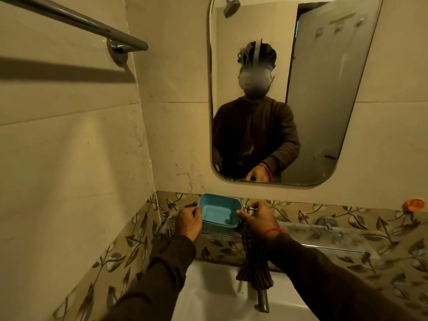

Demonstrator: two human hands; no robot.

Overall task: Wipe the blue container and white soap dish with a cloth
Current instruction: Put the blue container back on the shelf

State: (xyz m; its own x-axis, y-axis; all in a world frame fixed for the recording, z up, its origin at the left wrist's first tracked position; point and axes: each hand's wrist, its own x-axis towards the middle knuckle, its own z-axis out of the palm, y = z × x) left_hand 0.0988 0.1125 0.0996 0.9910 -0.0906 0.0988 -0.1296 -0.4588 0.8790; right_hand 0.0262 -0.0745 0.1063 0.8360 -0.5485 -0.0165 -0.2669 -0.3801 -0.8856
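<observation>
A blue container point(218, 213), rectangular and open-topped, sits tilted toward me at the left end of a glass shelf point(301, 232) under the mirror. My left hand point(188, 222) grips its left rim. My right hand point(257, 220) is at its right rim and holds a dark striped cloth point(253, 262) that hangs down over the tap. No white soap dish is in view.
A mirror point(324, 89) hangs above the shelf and reflects the person. A white sink point(208, 295) with a metal tap point(262, 300) lies below. A towel rail point(81, 22) juts from the left wall. An orange object point(413, 205) sits at the far right.
</observation>
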